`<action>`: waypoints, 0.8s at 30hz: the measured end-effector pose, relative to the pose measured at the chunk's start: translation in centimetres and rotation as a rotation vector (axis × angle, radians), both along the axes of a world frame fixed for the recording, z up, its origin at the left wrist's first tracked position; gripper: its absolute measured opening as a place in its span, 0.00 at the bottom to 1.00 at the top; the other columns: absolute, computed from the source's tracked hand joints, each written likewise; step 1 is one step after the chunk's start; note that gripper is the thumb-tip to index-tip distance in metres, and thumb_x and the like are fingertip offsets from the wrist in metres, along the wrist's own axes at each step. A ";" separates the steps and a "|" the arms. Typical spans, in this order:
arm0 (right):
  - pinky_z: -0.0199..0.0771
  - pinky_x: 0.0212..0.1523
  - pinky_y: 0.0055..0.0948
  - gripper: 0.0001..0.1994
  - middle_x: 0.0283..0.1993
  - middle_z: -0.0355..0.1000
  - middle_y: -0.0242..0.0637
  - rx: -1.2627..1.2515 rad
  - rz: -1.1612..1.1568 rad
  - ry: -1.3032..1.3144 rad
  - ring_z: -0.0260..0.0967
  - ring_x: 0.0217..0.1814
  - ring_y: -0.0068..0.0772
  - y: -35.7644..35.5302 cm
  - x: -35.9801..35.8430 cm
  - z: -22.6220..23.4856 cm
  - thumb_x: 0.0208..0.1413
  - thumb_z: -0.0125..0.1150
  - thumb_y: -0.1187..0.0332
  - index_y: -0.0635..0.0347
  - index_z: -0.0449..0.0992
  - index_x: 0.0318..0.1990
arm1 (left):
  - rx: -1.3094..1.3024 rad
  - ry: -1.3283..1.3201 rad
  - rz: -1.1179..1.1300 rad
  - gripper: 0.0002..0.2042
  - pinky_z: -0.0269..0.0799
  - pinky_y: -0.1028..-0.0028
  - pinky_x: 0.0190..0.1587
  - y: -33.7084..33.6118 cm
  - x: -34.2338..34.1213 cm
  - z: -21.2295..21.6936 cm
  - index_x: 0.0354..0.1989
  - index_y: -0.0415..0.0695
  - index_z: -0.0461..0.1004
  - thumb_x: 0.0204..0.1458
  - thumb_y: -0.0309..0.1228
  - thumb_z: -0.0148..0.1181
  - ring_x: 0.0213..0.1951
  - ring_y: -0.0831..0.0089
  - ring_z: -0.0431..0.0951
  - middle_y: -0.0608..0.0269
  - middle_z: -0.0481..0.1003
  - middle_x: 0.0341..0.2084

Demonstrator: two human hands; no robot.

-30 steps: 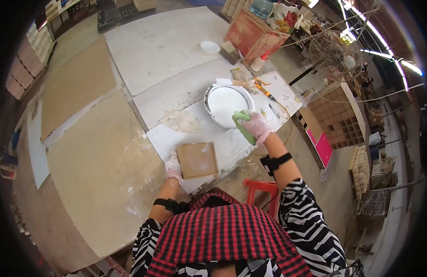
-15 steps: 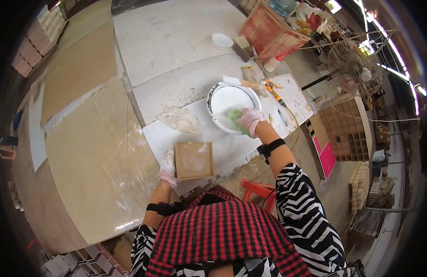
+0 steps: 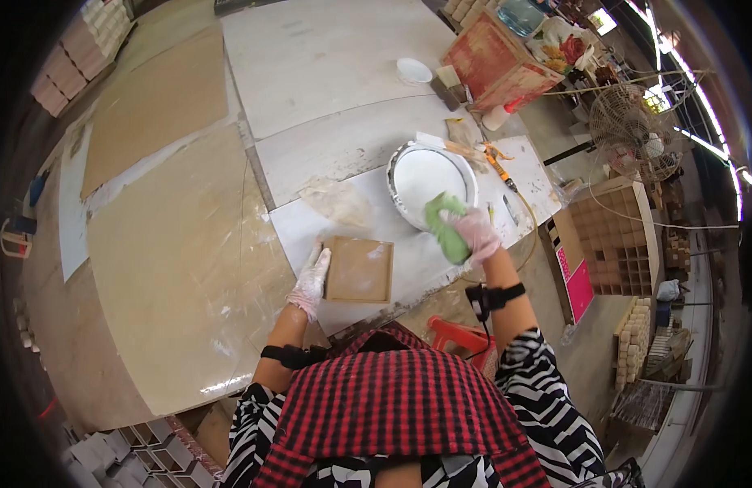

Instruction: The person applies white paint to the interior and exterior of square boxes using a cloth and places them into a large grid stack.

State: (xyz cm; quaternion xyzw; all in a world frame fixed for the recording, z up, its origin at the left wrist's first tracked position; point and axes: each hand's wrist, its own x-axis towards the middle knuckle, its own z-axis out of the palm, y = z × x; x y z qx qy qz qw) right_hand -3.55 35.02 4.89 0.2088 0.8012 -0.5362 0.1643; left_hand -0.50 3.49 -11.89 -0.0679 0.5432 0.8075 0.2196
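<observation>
Zigzag sleeves [image 3: 547,390], black straps [image 3: 506,298] and translucent gloves [image 3: 311,283] accompany a red-checked apron [image 3: 392,403].

- Square piece [image 3: 359,270]: brown, shallow, with a raised rim and pale, whitish smears across its inner face; sits rim upward at the near edge of the worktop [image 3: 307,248], left of the tub and nearer.
- Tub [image 3: 394,200]: round, white, dark-marked around the rim, upright, containing smooth white liquid.
- Sponge [image 3: 443,221]: green, soft, elongated, held slantwise over the tub's near right rim; whether it touches the rim is unclear.
</observation>
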 end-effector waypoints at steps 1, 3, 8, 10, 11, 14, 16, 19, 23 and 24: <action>0.73 0.35 0.29 0.13 0.34 0.74 0.37 0.031 0.140 0.019 0.72 0.33 0.28 -2.2 1.4 1.2 0.54 0.57 0.62 0.55 0.75 0.45 | 0.076 -0.058 -0.014 0.27 0.56 0.74 0.59 0.2 0.0 0.4 0.65 0.43 0.49 0.61 0.41 0.45 0.58 0.71 0.61 0.56 0.58 0.60; 0.72 0.41 0.34 0.14 0.37 0.74 0.40 0.240 0.617 0.574 0.73 0.37 0.37 -6.0 3.1 1.3 0.54 0.55 0.59 0.53 0.75 0.45 | 0.190 -0.105 -0.039 0.30 0.57 0.76 0.58 0.8 -0.4 0.0 0.66 0.43 0.46 0.59 0.41 0.48 0.58 0.73 0.61 0.55 0.59 0.60; 0.69 0.48 0.34 0.14 0.43 0.73 0.42 0.493 0.654 0.264 0.70 0.46 0.45 -14.5 3.3 0.5 0.51 0.55 0.61 0.48 0.74 0.46 | 0.241 -0.182 0.021 0.29 0.60 0.77 0.55 0.8 -0.7 -2.3 0.65 0.42 0.51 0.59 0.44 0.47 0.55 0.73 0.64 0.56 0.64 0.56; 0.70 0.47 0.35 0.13 0.41 0.73 0.41 0.688 0.891 0.270 0.70 0.45 0.44 -15.7 4.6 0.4 0.50 0.56 0.62 0.47 0.74 0.44 | 0.181 -0.188 0.051 0.29 0.59 0.77 0.56 1.1 -0.7 -1.1 0.64 0.42 0.52 0.59 0.44 0.48 0.56 0.72 0.64 0.55 0.64 0.57; 0.70 0.46 0.35 0.13 0.40 0.73 0.40 0.785 1.009 0.270 0.70 0.45 0.43 -16.1 5.3 0.5 0.49 0.57 0.62 0.47 0.74 0.44 | 0.139 -0.180 0.066 0.29 0.58 0.77 0.57 1.1 -0.6 -0.1 0.64 0.42 0.53 0.59 0.44 0.48 0.56 0.71 0.63 0.55 0.63 0.57; 0.71 0.43 0.36 0.12 0.37 0.73 0.39 0.468 0.999 0.244 0.71 0.41 0.43 -12.8 6.8 2.1 0.47 0.57 0.62 0.47 0.75 0.41 | -0.046 -0.112 0.071 0.29 0.52 0.76 0.61 0.9 -0.1 3.0 0.64 0.41 0.54 0.59 0.44 0.48 0.60 0.69 0.59 0.53 0.61 0.59; 0.72 0.40 0.36 0.10 0.38 0.73 0.37 0.555 0.931 0.345 0.72 0.41 0.40 -9.3 5.8 -1.4 0.47 0.56 0.62 0.45 0.76 0.38 | -0.090 -0.076 0.066 0.28 0.50 0.76 0.62 1.0 0.0 4.2 0.63 0.40 0.55 0.59 0.44 0.47 0.61 0.69 0.58 0.54 0.60 0.60; 0.72 0.39 0.37 0.09 0.37 0.74 0.37 0.712 0.716 0.334 0.72 0.41 0.40 -11.6 3.9 0.0 0.47 0.55 0.62 0.44 0.77 0.37 | -0.051 -0.049 0.058 0.26 0.50 0.76 0.62 0.9 -0.2 5.0 0.62 0.39 0.56 0.60 0.43 0.44 0.61 0.71 0.57 0.57 0.59 0.60; 0.71 0.41 0.38 0.10 0.36 0.74 0.38 0.533 0.815 0.303 0.72 0.41 0.40 -15.3 6.8 0.3 0.48 0.55 0.60 0.43 0.76 0.38 | -0.087 -0.074 0.045 0.28 0.50 0.75 0.62 0.3 -0.4 2.5 0.62 0.40 0.56 0.59 0.47 0.44 0.61 0.68 0.58 0.55 0.60 0.60; 0.71 0.41 0.38 0.10 0.36 0.74 0.39 0.474 0.890 0.307 0.72 0.41 0.40 -15.6 7.7 0.8 0.48 0.55 0.59 0.43 0.76 0.38 | -0.116 -0.096 0.041 0.30 0.50 0.75 0.62 0.1 -0.3 1.1 0.62 0.40 0.56 0.58 0.49 0.45 0.61 0.67 0.59 0.54 0.61 0.60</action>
